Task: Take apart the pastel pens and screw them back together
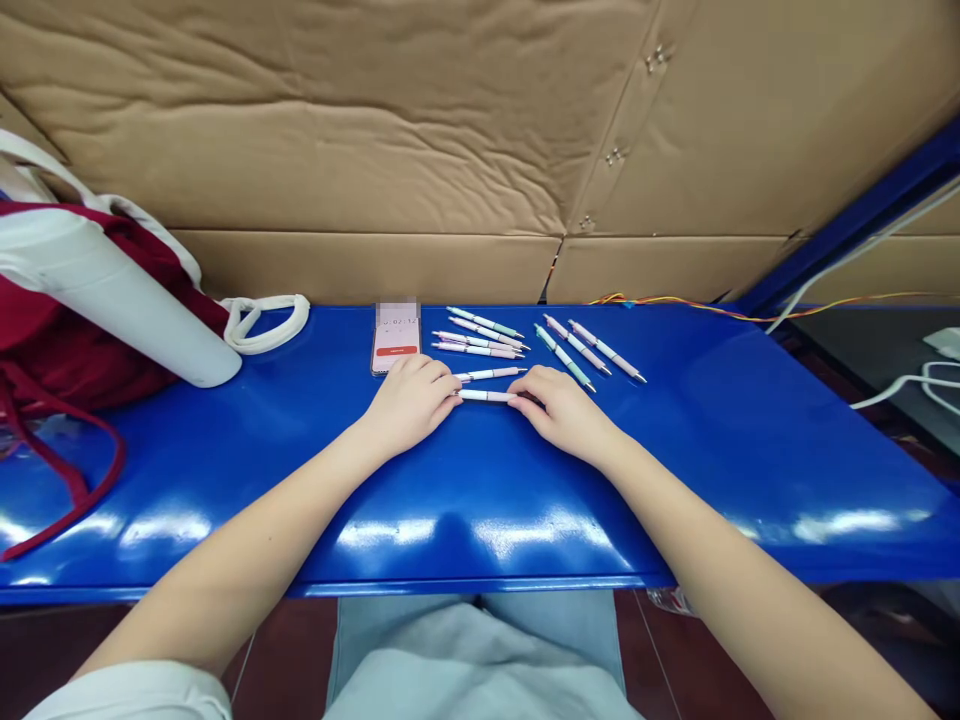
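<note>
left hand (415, 402) and right hand (564, 408) grasp one pen (486, 396) by opposite ends, handling apparently unfinished; other pens (607, 351) lie on the worktop (465, 475) toward its back edge, completion unverifiable.

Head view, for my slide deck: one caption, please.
Both hands hold a pen by its ends, more pens lying beyond on the blue table.

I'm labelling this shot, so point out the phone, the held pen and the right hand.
Phone (397, 338): head view, on its screen.
Held pen (487, 396): head view, mid-barrel.
Right hand (561, 408): head view, back of the hand.
</note>
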The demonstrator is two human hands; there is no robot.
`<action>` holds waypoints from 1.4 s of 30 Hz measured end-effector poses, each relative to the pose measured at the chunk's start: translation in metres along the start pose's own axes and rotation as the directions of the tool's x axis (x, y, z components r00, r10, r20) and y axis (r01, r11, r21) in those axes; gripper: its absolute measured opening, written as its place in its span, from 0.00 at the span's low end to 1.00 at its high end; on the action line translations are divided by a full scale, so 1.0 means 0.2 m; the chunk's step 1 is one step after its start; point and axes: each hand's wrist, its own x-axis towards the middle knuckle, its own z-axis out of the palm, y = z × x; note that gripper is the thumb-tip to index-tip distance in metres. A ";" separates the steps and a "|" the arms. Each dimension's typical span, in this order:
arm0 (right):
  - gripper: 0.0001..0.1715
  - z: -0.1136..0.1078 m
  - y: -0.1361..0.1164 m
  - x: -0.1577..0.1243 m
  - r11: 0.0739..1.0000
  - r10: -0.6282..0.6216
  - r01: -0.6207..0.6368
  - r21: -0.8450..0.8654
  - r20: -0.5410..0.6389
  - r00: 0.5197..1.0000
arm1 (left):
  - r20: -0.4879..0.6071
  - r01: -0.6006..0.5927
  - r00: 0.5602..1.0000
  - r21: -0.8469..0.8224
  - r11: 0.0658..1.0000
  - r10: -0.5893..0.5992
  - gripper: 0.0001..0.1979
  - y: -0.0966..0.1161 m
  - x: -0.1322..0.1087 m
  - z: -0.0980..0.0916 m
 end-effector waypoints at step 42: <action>0.14 0.04 -0.14 -0.02 0.989 -0.139 0.142 -0.038 0.081 0.987 | 0.085 -0.072 0.993 -0.174 0.982 0.087 0.15 0.12 -0.02 -0.04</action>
